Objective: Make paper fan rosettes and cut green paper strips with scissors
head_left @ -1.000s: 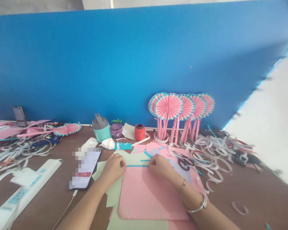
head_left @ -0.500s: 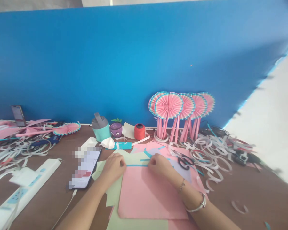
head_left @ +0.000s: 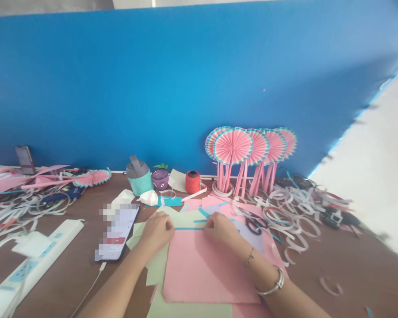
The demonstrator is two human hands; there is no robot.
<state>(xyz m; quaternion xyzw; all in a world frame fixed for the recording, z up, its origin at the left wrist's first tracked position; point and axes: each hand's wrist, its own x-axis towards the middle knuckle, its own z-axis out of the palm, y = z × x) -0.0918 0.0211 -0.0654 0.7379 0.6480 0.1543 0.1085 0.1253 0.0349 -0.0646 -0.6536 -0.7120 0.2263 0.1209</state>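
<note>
A pink paper sheet (head_left: 208, 269) lies in front of me, with a narrow blue strip (head_left: 189, 229) along its far edge. At the left end of that edge, my left hand (head_left: 158, 229) is closed, fingers curled in at the paper. My right hand (head_left: 220, 227) is likewise closed, farther right along the same blue-lined edge. The fingertips of both hands are partly hidden. Pale green paper (head_left: 185, 310) spreads underneath and beside the pink sheet. Black-handled scissors (head_left: 256, 225) rest just right of my right hand.
Pink pleated paper fans (head_left: 234, 146) stand against the blue partition (head_left: 172, 79). Curled white strips (head_left: 292, 216) pile up at right. A phone (head_left: 119, 238), a power strip (head_left: 43, 256), a teal cup (head_left: 139, 180), a purple pot (head_left: 161, 180) and a red spool (head_left: 193, 182) surround the papers.
</note>
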